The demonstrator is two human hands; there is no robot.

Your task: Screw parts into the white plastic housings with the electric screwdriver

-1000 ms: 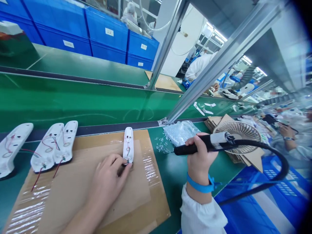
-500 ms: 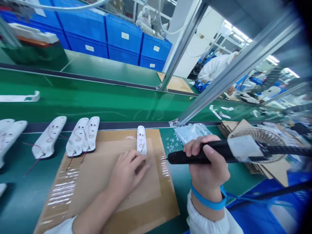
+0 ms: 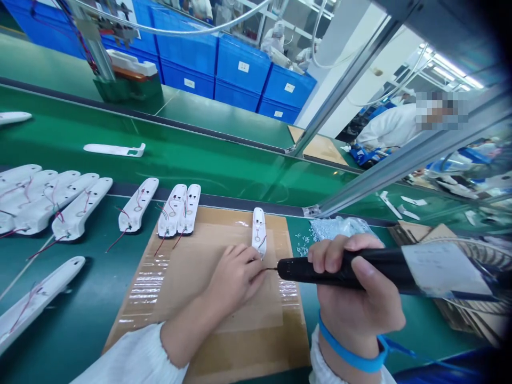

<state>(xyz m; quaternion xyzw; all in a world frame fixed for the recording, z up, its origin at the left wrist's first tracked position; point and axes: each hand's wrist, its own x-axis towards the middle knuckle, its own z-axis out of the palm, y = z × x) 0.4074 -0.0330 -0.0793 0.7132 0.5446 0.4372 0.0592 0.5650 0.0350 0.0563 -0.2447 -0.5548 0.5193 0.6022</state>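
Near cardboard (image 3: 264, 346)'s far right corner, left hand (image 3: 232, 273) is pinching shell (image 3: 258, 226), I think; right hand (image 3: 366, 304) wraps driver (image 3: 300, 270), tilted bit (image 3: 272, 269) could skid.

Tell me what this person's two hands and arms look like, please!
Both the left hand and the right hand are bare, with no gloves. Each arm has a loose white sleeve. Around the right wrist goes a bright blue band, with a thin blue cord leading off it. No band shows on the left wrist.
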